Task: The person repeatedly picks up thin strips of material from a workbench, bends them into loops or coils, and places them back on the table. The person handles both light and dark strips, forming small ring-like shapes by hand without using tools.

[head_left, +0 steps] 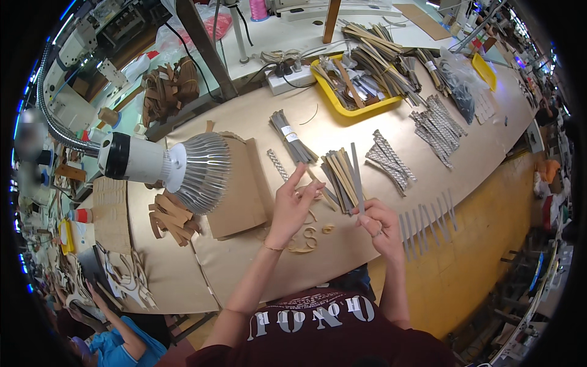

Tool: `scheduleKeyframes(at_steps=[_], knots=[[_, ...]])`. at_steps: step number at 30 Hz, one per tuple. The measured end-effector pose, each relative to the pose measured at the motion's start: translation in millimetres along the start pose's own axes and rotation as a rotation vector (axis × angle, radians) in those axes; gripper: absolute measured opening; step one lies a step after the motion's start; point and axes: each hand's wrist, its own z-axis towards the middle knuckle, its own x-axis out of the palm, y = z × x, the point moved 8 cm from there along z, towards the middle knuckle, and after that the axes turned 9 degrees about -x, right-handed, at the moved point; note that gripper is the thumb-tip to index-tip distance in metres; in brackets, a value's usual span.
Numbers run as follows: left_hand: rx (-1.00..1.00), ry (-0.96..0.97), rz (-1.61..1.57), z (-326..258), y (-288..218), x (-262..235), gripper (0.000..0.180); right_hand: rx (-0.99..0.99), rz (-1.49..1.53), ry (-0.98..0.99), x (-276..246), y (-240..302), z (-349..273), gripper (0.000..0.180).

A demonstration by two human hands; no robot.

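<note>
My right hand (380, 227) pinches the lower end of a flat grey strip (356, 174), which stands up from the fingers and leans slightly left. Beside it lies a fanned pile of grey and tan strips (340, 177). My left hand (293, 205) hovers to the left of that pile, index finger stretched out and the others partly bent. Whether something thin touches its fingertips is hard to make out. Curled tan peelings (304, 240) lie on the table between my forearms. Farther back is a banded bundle of grey strips (292, 136).
Braided silver-grey strips (391, 160) lie to the right. Single grey strips (428, 221) line the table's front edge. A yellow tray (351, 110) stands behind. A lamp (195, 174) overhangs brown card (244, 202) at left. Another person's arm (119, 318) shows at lower left.
</note>
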Motion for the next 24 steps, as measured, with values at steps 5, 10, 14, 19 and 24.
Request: scheduleKeyframes(at_steps=[5,10,14,19,24], knots=[[-0.083,0.147,-0.091,10.8,-13.9,13.9,0.054,-0.086,0.201,0.204,7.6,20.9,6.3,0.015],[-0.010,0.089,-0.229,-10.5,-35.2,1.4,0.044,-0.066,0.287,0.345,39.1,16.8,8.7,0.013],[0.267,-0.210,-0.061,-33.0,-59.2,-23.5,0.031,-0.050,-0.030,0.233,51.1,7.6,18.0,0.011],[0.872,-0.409,0.806,-77.0,-92.7,-5.9,0.044,0.229,0.122,0.093,51.7,18.3,11.8,0.009],[0.943,-0.353,0.999,-83.1,-87.9,7.0,0.052,0.175,0.349,0.057,58.5,64.4,16.2,0.010]])
